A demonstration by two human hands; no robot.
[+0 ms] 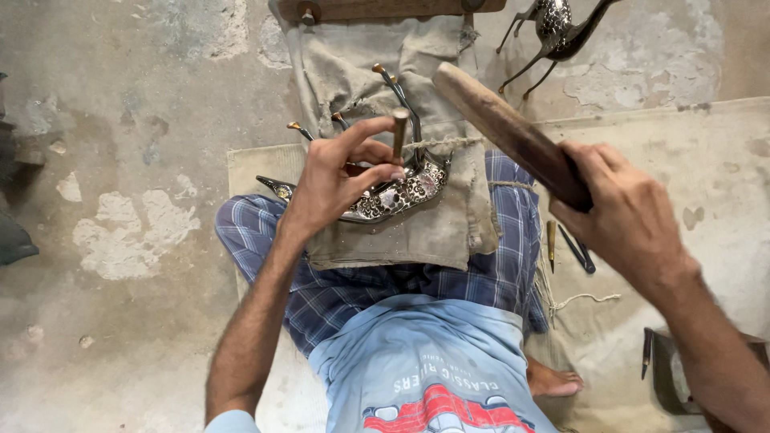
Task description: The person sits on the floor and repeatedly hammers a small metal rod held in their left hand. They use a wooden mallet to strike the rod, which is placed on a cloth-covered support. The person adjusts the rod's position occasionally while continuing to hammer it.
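Grey concrete floor [120,120], patchy and flaking to pale spots, fills the left side. Toward the middle, the left hand [337,180] is closed around a short chisel-like punch [399,132], pinched upright between thumb and fingertips, its blunt wooden-looking top up and its lower end set down on the metal figurine [393,192]. That figurine is a curved animal shape of dark metal covered in fine silvery scrollwork, lying on its side on a coarse, dusty canvas cloth [425,232] draped over the person's lap; its thin legs with brass-coloured tips stick up and away, and a pointed end juts out to the left. A cord [449,143] runs across the cloth and over the piece. Beneath the cloth show blue checked trousers [337,297] and a light blue shirt [433,361].

Right of centre, the right hand [626,216] is clenched on the handle end of a heavy, rounded wooden mallet [505,132], raised slantwise above the punch and apart from it. Below it, small slim tools [565,244] lie on a beige mat [706,160]. At the top right, another dark patterned metal animal [557,32] rests on the floor.
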